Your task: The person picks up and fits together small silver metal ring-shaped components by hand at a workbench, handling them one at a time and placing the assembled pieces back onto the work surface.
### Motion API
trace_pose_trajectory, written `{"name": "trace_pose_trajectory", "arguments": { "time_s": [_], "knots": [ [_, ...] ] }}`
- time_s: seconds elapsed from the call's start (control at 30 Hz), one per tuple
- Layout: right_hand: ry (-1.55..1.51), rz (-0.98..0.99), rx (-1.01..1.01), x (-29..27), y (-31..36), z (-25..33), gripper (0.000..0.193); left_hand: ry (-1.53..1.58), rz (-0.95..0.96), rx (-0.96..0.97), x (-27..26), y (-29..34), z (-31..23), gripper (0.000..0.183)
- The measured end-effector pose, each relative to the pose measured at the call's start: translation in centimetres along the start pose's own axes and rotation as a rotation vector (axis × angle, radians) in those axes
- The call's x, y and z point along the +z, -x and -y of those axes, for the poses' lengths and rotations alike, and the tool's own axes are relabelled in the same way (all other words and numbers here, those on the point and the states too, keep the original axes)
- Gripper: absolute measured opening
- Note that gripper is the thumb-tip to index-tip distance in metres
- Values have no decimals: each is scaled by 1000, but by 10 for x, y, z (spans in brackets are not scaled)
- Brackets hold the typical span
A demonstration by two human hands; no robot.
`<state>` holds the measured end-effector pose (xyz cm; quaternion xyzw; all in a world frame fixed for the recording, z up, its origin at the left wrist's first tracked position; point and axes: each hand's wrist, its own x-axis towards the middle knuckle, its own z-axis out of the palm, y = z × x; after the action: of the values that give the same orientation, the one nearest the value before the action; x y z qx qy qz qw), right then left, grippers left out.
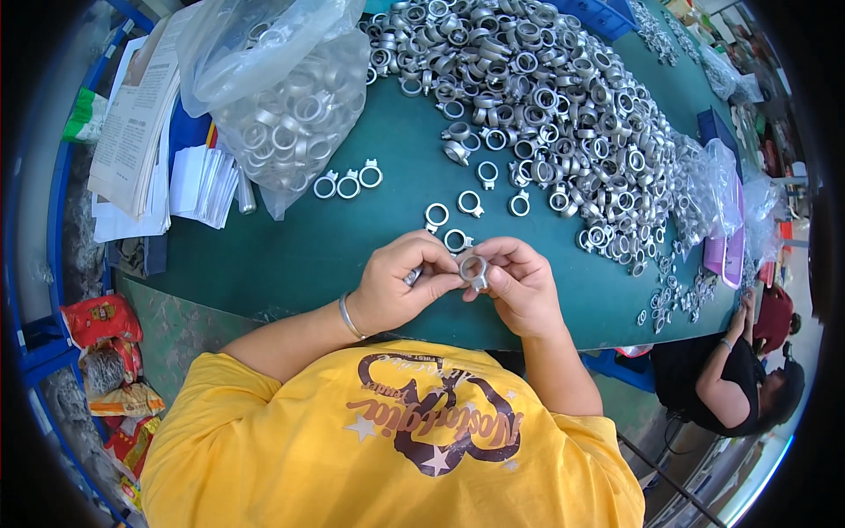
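My right hand (pixel 521 286) pinches a silver metal ring with a small lug (pixel 473 283) between thumb and fingers, in front of my chest. The fingertips of my left hand (pixel 400 283) come right up to this ring, and whether they press on it I cannot tell. Inside the curled left fingers shows a bit of a silvery metal part (pixel 412 276), mostly hidden. Just beyond my hands lie a few loose metal rings (pixel 437 214) of the same kind on the green tabletop (pixel 290 264).
A large heap of metal rings (pixel 546 106) covers the far middle and right. At the far left stands a clear plastic bag (pixel 295 132) of rings, with three rings (pixel 349 184) beside it. Papers (pixel 132 132) lie left. A person in black (pixel 726 387) sits at right.
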<state>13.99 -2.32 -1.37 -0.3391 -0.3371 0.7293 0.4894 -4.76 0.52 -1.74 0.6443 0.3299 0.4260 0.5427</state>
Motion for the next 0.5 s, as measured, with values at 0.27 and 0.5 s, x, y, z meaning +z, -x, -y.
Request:
{"name": "trace_pose_trajectory", "arguments": {
  "time_s": [0.27, 0.5],
  "knots": [
    [-177, -20, -55, 2, 1, -6, 24, -40, -2, 56, -4, -2, 3, 12],
    [380, -153, -293, 1, 1, 4, 20, -14, 4, -40, -3, 0, -3, 13]
  ]
}}
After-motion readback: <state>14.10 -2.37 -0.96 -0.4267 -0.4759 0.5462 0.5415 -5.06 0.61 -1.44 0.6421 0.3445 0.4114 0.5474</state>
